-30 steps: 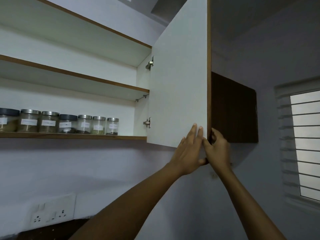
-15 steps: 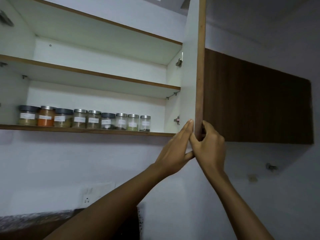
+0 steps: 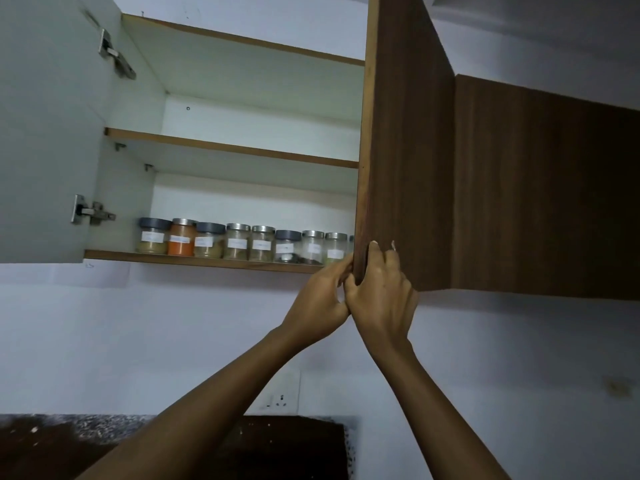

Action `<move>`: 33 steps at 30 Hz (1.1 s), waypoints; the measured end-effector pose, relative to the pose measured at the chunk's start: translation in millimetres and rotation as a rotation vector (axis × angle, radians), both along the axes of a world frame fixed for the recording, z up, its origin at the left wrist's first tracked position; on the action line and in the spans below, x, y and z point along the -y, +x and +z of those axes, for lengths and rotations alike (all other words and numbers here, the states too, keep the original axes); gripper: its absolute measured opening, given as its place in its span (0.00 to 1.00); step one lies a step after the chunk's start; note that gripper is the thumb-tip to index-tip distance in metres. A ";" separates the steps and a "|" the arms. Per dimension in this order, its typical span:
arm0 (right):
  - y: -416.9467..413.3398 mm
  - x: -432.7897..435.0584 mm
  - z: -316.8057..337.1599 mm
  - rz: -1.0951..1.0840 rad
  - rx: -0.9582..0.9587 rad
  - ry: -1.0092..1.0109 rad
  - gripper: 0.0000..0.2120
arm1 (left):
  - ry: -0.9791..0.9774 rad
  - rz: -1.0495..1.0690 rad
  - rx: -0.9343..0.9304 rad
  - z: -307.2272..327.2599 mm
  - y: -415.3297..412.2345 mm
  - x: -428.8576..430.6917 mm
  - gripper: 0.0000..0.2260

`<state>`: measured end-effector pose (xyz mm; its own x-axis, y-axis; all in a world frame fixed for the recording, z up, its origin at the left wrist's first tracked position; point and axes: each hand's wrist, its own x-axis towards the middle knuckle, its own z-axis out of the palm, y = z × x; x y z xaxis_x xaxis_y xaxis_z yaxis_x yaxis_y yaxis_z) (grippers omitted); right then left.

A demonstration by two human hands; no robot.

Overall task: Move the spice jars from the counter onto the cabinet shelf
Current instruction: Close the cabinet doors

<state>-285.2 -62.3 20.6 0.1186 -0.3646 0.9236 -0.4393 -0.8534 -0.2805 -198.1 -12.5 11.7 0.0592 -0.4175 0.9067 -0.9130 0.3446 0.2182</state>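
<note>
Gripping the lower front corner of a brown cabinet door (image 3: 408, 140), a person reaches up with both arms at a wall cabinet whose white interior stands open to the left. The door is seen almost edge-on, its long edge running vertically from the hands to the top of the view, and it hangs between the hands and the closed brown cabinet front (image 3: 547, 188) to the right. A second, pale door (image 3: 45, 126) is swung wide on the far left, its hinges exposed. Two upper shelves look bare; the bottom cabinet shelf (image 3: 194, 260) carries the spice jars (image 3: 239, 242) in a single row running left to right, upright, lids on and labels facing out, the row's right end slipping behind the door edge just beside the hands. The right hand (image 3: 381, 292) wraps the door's outer face and edge, fingers curled closed on it; the left hand (image 3: 320, 296) presses against the inner side, fingers hidden behind the edge, so its exact hold cannot be told. The left hand lies nearer the jars. Below, a dark counter (image 3: 55, 441) shows no jars in its visible part, and a wall socket (image 3: 282, 398) sits above it. The transfer appears finished, with closing the door the likely next step.
</note>
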 end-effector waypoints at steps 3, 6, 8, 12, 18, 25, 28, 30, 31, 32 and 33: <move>32.9 -2.9 0.6 -0.035 -0.018 0.005 0.27 | -0.013 0.006 -0.001 -0.7 31.2 -3.4 0.24; 62.2 -2.0 -0.2 -0.054 -0.040 0.021 0.28 | -0.020 0.046 0.017 -1.6 58.7 -3.9 0.22; 77.2 0.6 -0.4 -0.053 -0.033 0.037 0.29 | -0.011 0.092 0.023 -2.9 75.0 -1.1 0.21; 107.8 12.2 -0.8 0.021 -0.044 0.061 0.31 | 0.029 0.262 0.057 -5.6 110.0 6.6 0.24; 148.2 46.5 -3.3 0.129 -0.146 0.001 0.36 | 0.025 0.531 0.067 -14.0 145.7 20.9 0.25; 199.1 76.1 -3.9 0.107 -0.191 -0.048 0.39 | -0.055 0.748 0.147 -19.4 195.1 51.5 0.25; 222.7 80.0 -4.1 0.078 -0.169 -0.045 0.39 | -0.059 0.812 0.200 -17.2 215.8 58.1 0.27; 235.1 84.8 -3.4 0.059 -0.171 -0.044 0.40 | -0.050 0.845 0.225 -15.3 227.4 62.2 0.28; 240.8 87.7 -3.7 0.049 -0.183 -0.038 0.40 | -0.035 0.861 0.231 -14.9 231.5 64.1 0.28; 246.1 90.5 -4.2 0.038 -0.187 -0.037 0.40 | -0.020 0.874 0.233 -14.8 235.7 66.1 0.29; 250.5 92.0 -4.7 0.025 -0.177 -0.045 0.40 | -0.007 0.886 0.235 -14.8 239.2 67.8 0.29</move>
